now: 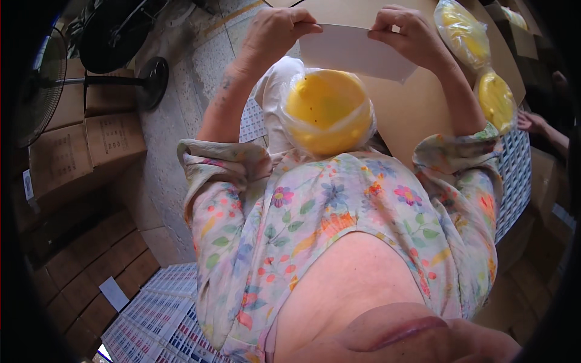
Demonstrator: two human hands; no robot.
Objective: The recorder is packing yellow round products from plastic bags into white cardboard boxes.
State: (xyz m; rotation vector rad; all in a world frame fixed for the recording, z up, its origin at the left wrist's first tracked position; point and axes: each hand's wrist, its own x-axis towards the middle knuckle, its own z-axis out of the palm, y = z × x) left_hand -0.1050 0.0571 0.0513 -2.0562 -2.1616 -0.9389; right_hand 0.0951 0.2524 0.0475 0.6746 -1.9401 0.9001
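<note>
Stretched between my two hands is a white rectangular sheet of paper or thin card, its plain side toward me. My left hand pinches its upper left corner between thumb and fingers. At the upper right edge, my right hand grips it the same way. Just below the sheet, a rounded yellow thing in a clear plastic bag rests at my lap, apart from both hands. Its exact kind cannot be made out. A brown board-like surface lies beneath my right forearm.
Two more clear bags with yellow contents lie along the right. Beyond them another person's hand reaches in. Cardboard boxes and a stand fan occupy the left. Printed sheets cover a surface at lower left.
</note>
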